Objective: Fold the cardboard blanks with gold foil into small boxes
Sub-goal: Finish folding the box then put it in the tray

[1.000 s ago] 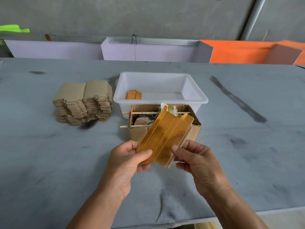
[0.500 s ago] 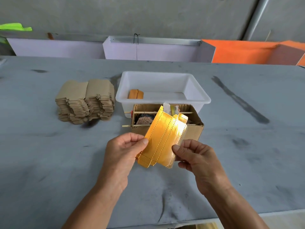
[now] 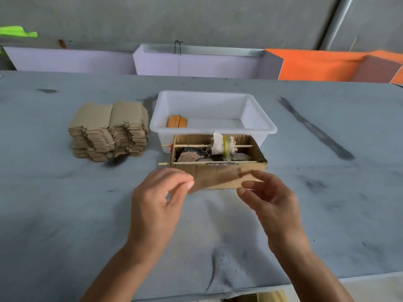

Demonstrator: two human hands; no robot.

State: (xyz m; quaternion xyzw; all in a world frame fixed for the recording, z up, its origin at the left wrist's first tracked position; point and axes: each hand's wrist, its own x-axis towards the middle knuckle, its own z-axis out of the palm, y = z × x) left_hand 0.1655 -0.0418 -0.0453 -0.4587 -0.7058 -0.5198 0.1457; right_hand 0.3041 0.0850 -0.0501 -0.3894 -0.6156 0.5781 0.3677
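My left hand and my right hand hold one cardboard blank between them, low over the grey table. The blank is blurred and shows its plain brown side; its gold foil faces away. Left thumb and fingers pinch its left end, and right fingertips pinch its right end. A tall stack of flat brown blanks stands at the left. One folded gold box lies inside the white plastic tub.
Just behind my hands stands an open cardboard box with two wooden sticks across it, a cloth roll and stones inside. The tub sits right behind it. Lilac and orange panels line the table's far edge; the near edge runs below my forearms.
The blank has swung from upright with gold foil facing me to nearly flat with the brown side showing. Both hands have moved apart and slightly forward, towards the cardboard box.
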